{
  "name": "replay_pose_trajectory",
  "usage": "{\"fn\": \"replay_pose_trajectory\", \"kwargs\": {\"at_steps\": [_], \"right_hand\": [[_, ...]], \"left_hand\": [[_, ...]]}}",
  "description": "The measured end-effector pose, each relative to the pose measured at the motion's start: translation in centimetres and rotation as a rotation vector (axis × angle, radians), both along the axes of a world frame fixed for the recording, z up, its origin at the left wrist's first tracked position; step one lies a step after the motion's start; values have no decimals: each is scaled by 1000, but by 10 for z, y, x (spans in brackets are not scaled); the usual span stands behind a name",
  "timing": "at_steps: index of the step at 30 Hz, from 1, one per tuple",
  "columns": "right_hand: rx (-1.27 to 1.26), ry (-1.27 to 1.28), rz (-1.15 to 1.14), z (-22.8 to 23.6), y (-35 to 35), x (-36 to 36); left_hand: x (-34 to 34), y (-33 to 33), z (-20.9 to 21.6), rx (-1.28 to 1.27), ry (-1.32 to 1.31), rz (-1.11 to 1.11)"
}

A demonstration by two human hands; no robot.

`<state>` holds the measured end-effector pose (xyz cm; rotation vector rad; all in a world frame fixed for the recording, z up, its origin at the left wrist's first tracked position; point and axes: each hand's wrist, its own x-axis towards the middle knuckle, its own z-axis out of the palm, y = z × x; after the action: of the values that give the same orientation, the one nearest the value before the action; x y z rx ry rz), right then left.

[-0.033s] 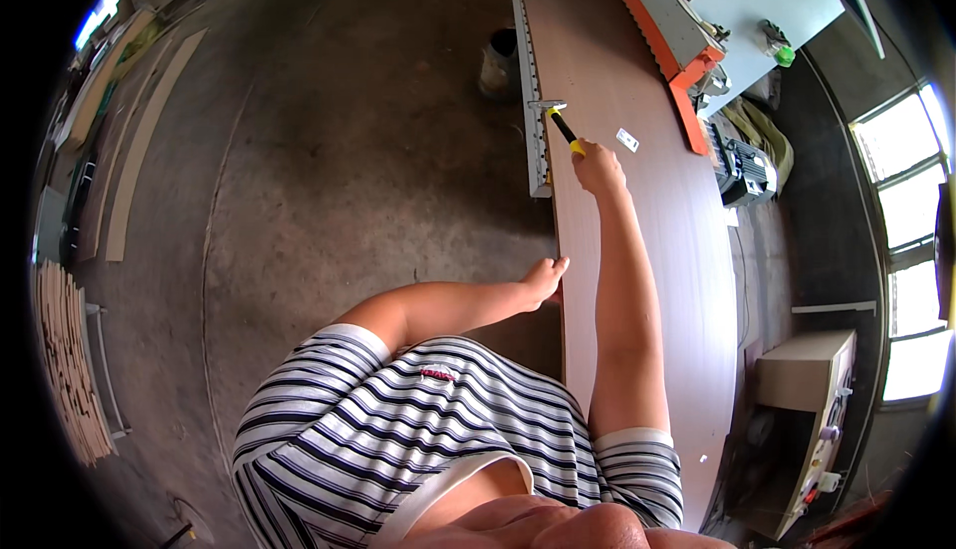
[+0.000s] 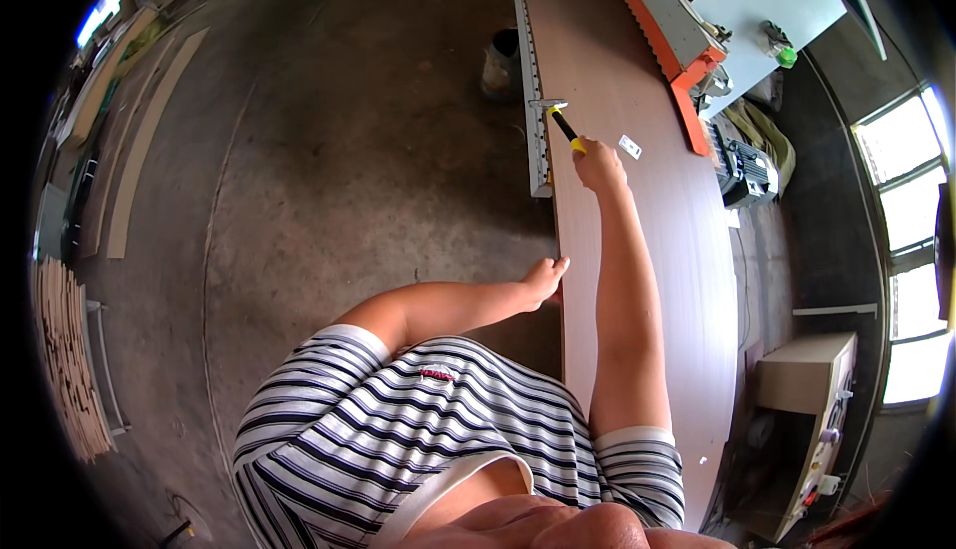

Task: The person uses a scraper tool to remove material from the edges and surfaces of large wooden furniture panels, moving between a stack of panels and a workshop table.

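Observation:
A long pale wood-grain board [image 2: 677,250] runs from the far end down along my right side. My right hand [image 2: 600,165] is closed round the yellow-and-black handle of a hammer [image 2: 564,128]. The metal head lies over the board's left edge, at a grey metal rail with a row of holes [image 2: 539,141]. Nearer to me, my left hand [image 2: 544,283] grips the same edge of the board, its thumb at the rim and its other fingers largely hidden. A small white label [image 2: 629,147] lies on the board to the right of my right hand.
An orange toothed guard [image 2: 657,51] on a grey machine overhangs the board's far right. A dark motor [image 2: 747,171] sits beyond the right edge, with a cabinet [image 2: 807,380] nearer. A bucket [image 2: 501,66] stands left of the rail. Stacked boards [image 2: 70,360] line the left.

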<state>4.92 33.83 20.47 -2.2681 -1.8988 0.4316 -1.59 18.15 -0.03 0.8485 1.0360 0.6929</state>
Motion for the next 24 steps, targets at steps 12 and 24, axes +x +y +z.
{"fn": "replay_pose_trajectory", "kwargs": {"at_steps": [12, 24], "right_hand": [[-7, -6, 24, -1, 44, 3], [-89, -4, -22, 16, 156, -26]], "left_hand": [[-19, 3, 33, -127, -102, -62], [-40, 66, 41, -306, -252, -208]]}}
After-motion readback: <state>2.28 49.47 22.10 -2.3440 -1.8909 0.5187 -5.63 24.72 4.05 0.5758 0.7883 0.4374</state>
